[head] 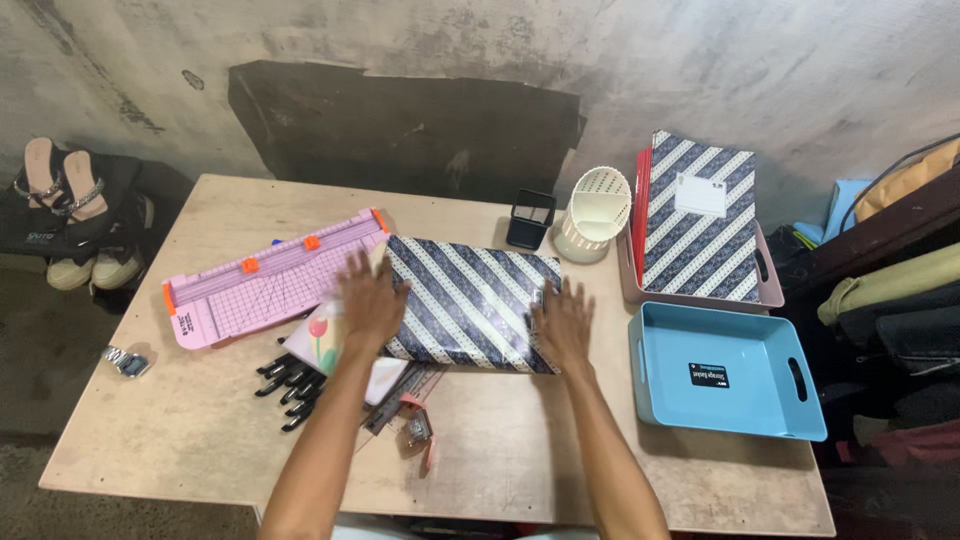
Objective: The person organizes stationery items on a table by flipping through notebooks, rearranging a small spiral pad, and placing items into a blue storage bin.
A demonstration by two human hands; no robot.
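Observation:
A flat book wrapped in dark blue and white striped paper (470, 300) lies in the middle of the wooden table (190, 420). My left hand (368, 300) presses flat on its left edge with fingers spread. On the book's right edge rests my right hand (562, 322), also flat. Neither hand grips anything. Under the left side of the book a floral sheet (322, 340) sticks out.
A pink paper trimmer (265, 285) sits at left. Several black pens (290, 382), a ruler and a tape dispenser (420, 432) lie near the front. At right stand an empty blue tray (725, 372), a pink tray of striped books (698, 215), a cream basket (595, 212) and a black cup (529, 220).

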